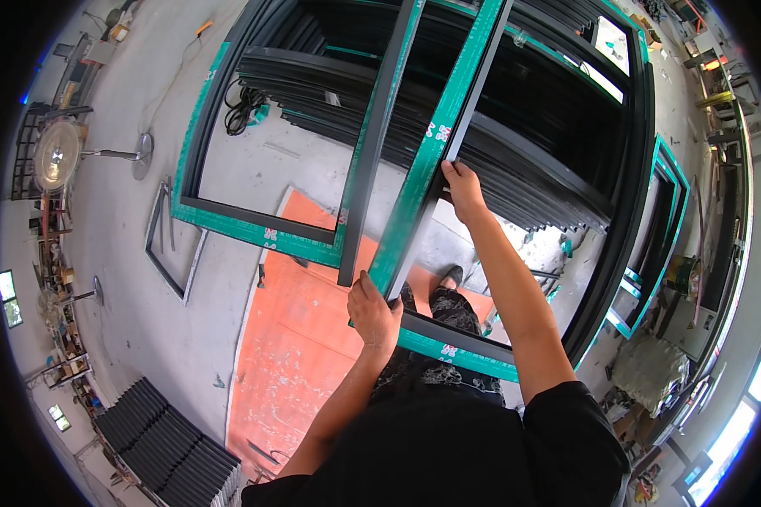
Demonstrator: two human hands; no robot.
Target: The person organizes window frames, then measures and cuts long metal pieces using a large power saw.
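Observation:
A dark window frame (434,139) with green protective film stands upright before me. My left hand (375,314) is wrapped around its lower left corner, thumb on the near side. Higher up the same upright, my right hand (463,190) grips the inner dark edge, its fingers partly hidden behind it. The frame's bottom rail (458,348) runs to the right, below my right forearm. Just left of it, a narrow gap apart, is another green-filmed frame section (300,245) with a dark bar (376,144) along its side.
Behind the frames lies a large stack of dark profiles (533,169). An orange sheet (292,346) covers the floor near my feet. To the left are a standing fan (59,156) and a small frame (173,245); more profiles (169,444) lie lower left. Another green frame (658,228) stands right.

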